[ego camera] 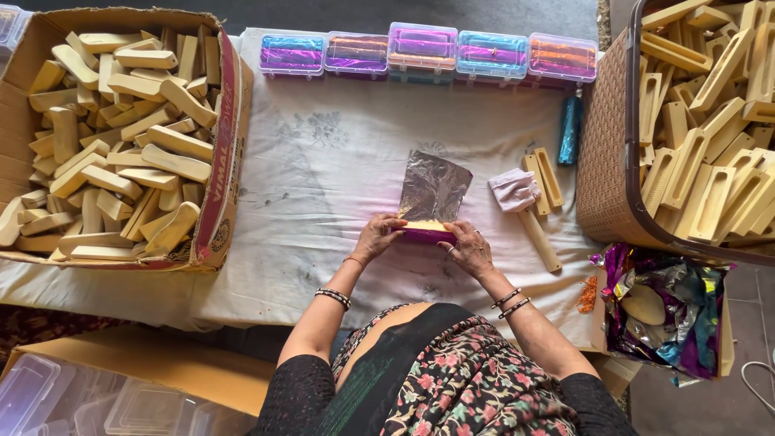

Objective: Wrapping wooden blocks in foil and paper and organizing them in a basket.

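**Both hands on a bar at the edge of a foil sheet**

Only the head view here, looking straight down at a counter [323, 266] under a white cloth.

Packaging first: a row of five clear plastic cases [428, 52] runs along the far edge, with purple, pink, blue and orange contents showing through the lids. On the left sits a big open cardboard box [228, 145] with a red printed side, piled with pale yellow wooden bars. On the right, a brown woven basket [601, 161] is full of similar yellow wooden pieces with slots in them. Below the basket there's a bag of crumpled shiny foil scraps [670, 315] in purple, blue and silver. A blue foil roll [570, 129] lies just beside the basket, near a small wooden mould [542, 182] and a pinkish cloth [513, 190].

Hands: the left hand [375, 238] and right hand [471, 249] meet mid-counter, fingers curled down, each grip closed on one end of a yellow bar [426, 228] with purple foil under it. The bar sits on the near edge of a silver foil sheet [433, 187]. Both wrists wear bangles.
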